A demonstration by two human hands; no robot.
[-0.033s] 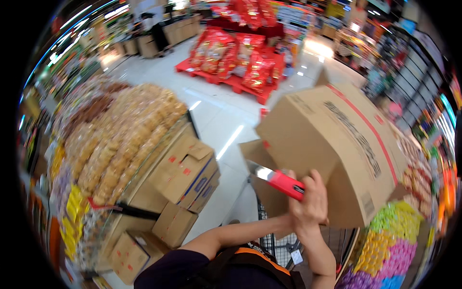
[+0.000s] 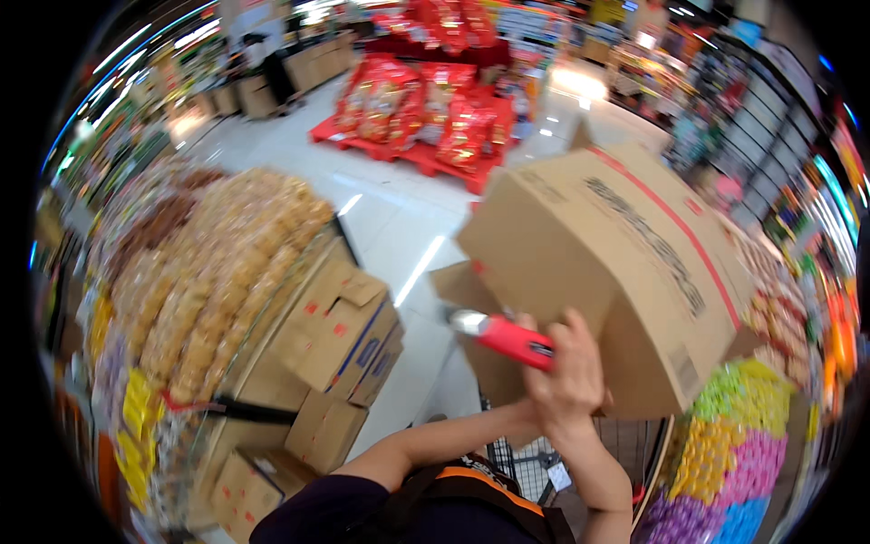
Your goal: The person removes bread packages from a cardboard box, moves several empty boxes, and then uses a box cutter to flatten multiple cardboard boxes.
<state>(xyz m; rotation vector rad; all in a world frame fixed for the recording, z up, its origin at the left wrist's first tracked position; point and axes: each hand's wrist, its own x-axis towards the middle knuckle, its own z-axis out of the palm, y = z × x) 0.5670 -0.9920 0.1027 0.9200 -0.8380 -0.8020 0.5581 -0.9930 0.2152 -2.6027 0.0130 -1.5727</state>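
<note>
My right hand (image 2: 569,374) is closed around a red utility knife (image 2: 515,342), its silvery, blurred tip pointing left. Just behind the knife hangs a large brown cardboard box (image 2: 625,263), tilted, with a red stripe and dark printing on one side. Loose flaps stick out from the box at its left and far side. My left forearm (image 2: 453,440) crosses from the lower left and passes behind my right wrist. The left hand's fingers are almost wholly hidden there, near the lower edge of the box, so their grip does not show.
A wire cart (image 2: 521,467) stands below my arms. On the left, packaged snacks (image 2: 245,249) are heaped over stacked cartons (image 2: 340,313). Colourful wrapped packets (image 2: 725,453) fill a display at right. Ahead, a red pallet (image 2: 421,156) bears red bags. A person (image 2: 267,68) is far off.
The whole view has shifted, so the surroundings and the box sit slightly farther left and mostly higher. The knife has levelled out a little in my right hand, which still grips it.
</note>
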